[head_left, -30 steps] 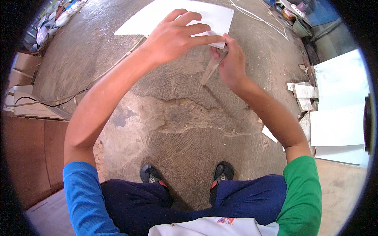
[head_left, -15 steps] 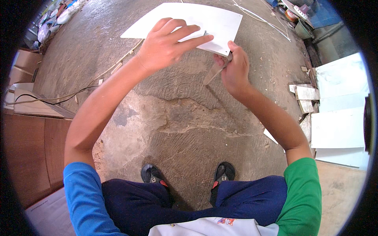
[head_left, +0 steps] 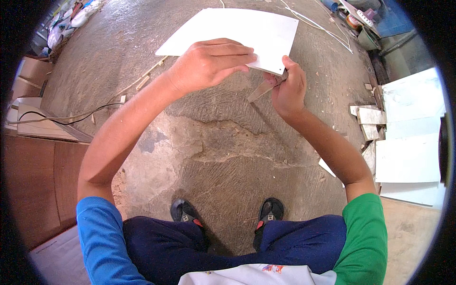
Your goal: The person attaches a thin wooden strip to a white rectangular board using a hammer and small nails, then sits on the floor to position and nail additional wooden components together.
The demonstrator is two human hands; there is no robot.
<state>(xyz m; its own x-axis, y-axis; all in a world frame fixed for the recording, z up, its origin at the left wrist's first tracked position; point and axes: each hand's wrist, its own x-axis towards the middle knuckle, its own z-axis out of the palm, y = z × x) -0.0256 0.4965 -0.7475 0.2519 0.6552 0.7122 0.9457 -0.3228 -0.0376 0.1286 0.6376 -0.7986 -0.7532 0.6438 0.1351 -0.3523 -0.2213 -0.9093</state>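
A white panel (head_left: 228,33) with small dark holes near its right corners is held out in front of me. My left hand (head_left: 209,61) lies over its near edge, fingers stretched out close together and thumb beside that edge. My right hand (head_left: 289,88) is closed at the near right corner, thumb on top and fingers underneath. That same hand also holds a flat, brownish-grey blade-like tool (head_left: 260,92), slanting down to the left below the panel; its handle is hidden in the hand. Whatever lies under my left fingertips is hidden.
Rough, cracked concrete floor (head_left: 223,142) spreads below, with cables (head_left: 323,28) at the far right. Broken white pieces (head_left: 370,116) and white sheets (head_left: 408,159) stand at right. A brown wooden board (head_left: 42,185) is at left, near a dark cable (head_left: 76,121).
My left hand has moved down, its fingers brought together over the spot where a small metal piece showed on the panel. Panel and right hand have shifted slightly right and down.
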